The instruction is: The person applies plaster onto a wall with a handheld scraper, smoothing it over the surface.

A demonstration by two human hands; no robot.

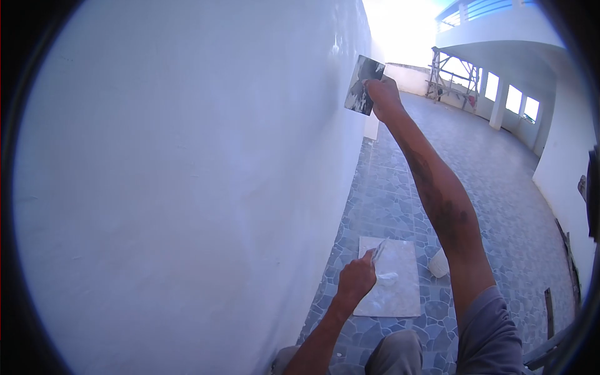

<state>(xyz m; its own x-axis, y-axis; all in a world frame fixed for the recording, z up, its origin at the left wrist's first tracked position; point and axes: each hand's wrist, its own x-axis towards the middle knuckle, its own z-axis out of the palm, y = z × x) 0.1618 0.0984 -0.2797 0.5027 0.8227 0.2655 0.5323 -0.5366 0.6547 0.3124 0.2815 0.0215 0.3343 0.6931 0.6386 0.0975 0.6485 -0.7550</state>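
My right hand (382,95) is raised at the far end of the white wall (187,187), closed around a rectangular steel trowel (364,70). White smears streak the trowel's dark blade, which is held close to the wall's surface. Lower down, my left hand (357,277) grips a putty knife (378,251) with white residue on it. That hand overlaps the left side of a pale square board (403,303) in this view. A mound of white putty (387,279) lies on the board.
A white tub (439,264) stands right of the board on the blue stone-patterned tile floor (400,181). Wooden scaffolding (453,75) rises at the back beneath a balcony (500,28). Pieces of wood (549,312) lean near the right wall (569,169). My knees are at the bottom edge.
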